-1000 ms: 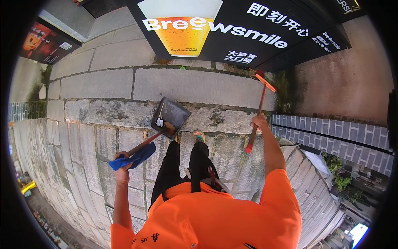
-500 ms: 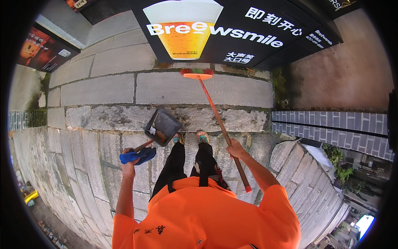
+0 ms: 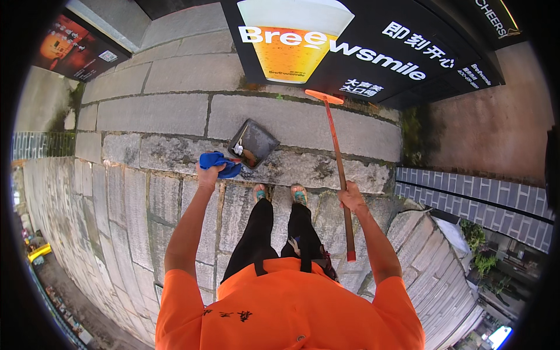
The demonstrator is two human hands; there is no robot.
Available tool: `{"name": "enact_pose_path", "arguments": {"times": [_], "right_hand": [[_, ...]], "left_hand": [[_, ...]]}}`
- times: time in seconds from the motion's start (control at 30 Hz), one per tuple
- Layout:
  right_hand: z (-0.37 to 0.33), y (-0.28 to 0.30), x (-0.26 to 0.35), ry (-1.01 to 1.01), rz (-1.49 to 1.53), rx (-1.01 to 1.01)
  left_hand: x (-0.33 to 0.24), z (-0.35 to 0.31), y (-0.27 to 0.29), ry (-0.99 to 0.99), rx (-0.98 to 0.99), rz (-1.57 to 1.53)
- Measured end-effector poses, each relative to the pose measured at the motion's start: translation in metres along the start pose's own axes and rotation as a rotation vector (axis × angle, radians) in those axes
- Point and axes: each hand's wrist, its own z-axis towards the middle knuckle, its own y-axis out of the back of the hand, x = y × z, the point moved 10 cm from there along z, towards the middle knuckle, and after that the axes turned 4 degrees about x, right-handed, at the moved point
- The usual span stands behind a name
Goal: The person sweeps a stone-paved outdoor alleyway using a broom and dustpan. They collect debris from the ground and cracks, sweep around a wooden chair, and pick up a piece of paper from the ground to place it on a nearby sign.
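Orange at the head and red-brown along the handle, a long broom [image 3: 336, 146] slants over grey stone slabs [image 3: 151, 116], its axis running forward and slightly left from the right hand [image 3: 352, 198]. That hand is wrapped firmly round the lower part of the handle, the red-capped butt [image 3: 351, 255] jutting back toward the wearer. Farthest out, the broom head [image 3: 324, 97] lies near the foot of a black panel [image 3: 364, 32] picturing a glass of beer; its bristles are hidden, so contact with the stone cannot be told. Left of the broom, well apart from its head and nearer the wearer, is a dark dustpan [image 3: 263, 140] holding white scraps [image 3: 238, 149] and brown litter [image 3: 249, 157]. Nearer to the pan is the left hand [image 3: 209, 174], folded over a blue cloth [image 3: 220, 164] and, it appears, the handle beneath; only a short red stretch shows. Whether the pan rests on the slabs is unclear. Two sandalled feet [image 3: 298, 194] stand between pan and wearer, below black trousers [image 3: 254, 230].
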Motion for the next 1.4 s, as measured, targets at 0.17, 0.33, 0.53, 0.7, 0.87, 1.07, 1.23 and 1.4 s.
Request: {"name": "enact_pose_path", "arguments": {"times": [0.17, 0.33, 0.53, 0.7, 0.87, 1.07, 1.23, 1.4], "right_hand": [[-0.003, -0.083, -0.011, -0.054, -0.250, 0.157], [-0.112, -0.058, -0.005, -0.113, 0.095, 0.485], [-0.195, -0.018, -0.021, -0.278, 0.467, 0.186], [-0.169, 0.078, -0.063, -0.357, 0.492, -0.177], [-0.087, 0.156, -0.094, -0.340, 0.424, -0.466], [-0.005, 0.133, -0.110, -0.392, 0.508, -0.328], [-0.024, 0.008, -0.070, -0.377, 0.141, -0.100], [-0.033, -0.090, -0.008, -0.296, -0.165, 0.235]], "left_hand": [[0.056, 0.081, -0.010, 0.106, -0.097, 0.080], [0.031, 0.103, -0.031, 0.108, -0.086, 0.018], [-0.006, 0.087, -0.015, 0.089, -0.111, 0.018], [0.052, 0.105, 0.014, 0.061, -0.094, 0.024], [0.040, 0.099, 0.028, 0.072, -0.005, 0.049], [0.046, 0.086, 0.029, 0.114, -0.052, 0.090], [0.082, 0.095, 0.051, 0.139, -0.122, 0.073], [0.080, 0.116, 0.046, 0.116, -0.059, 0.139]]}}
